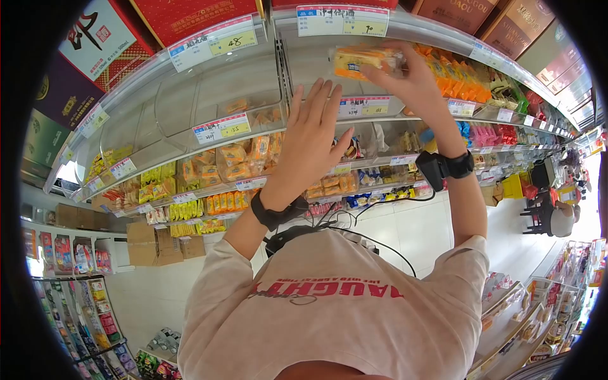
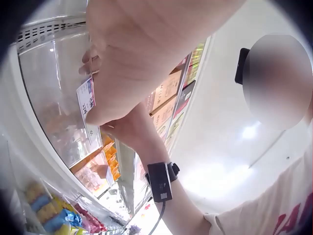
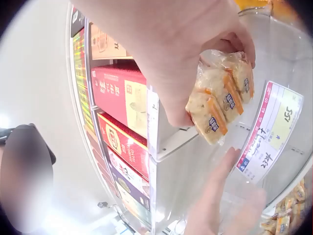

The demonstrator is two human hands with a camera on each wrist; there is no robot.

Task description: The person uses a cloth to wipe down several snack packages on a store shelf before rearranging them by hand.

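Head view: two hands raised at the shelf, both mine. Right hand at 1 o'clock, fingers and thumb curled round one bundle of wrapped snack cakes, up at 12 o'clock in front of the clear shelf bin. Right wrist view: three cakes counted in the bundle, each with an orange band.

Long axis runs 9 to 3 in head view; from the right wrist it tilts 7 to 1.

Left hand at 7 o'clock of the bundle, flat, fingers straight and pointing to 12, holding nothing. Cannot tell if the palm touches the bin.

One price tag sits between the hands. Row of orange packets at 3 o'clock of the bundle. Red gift boxes at 9 o'clock in right wrist view.
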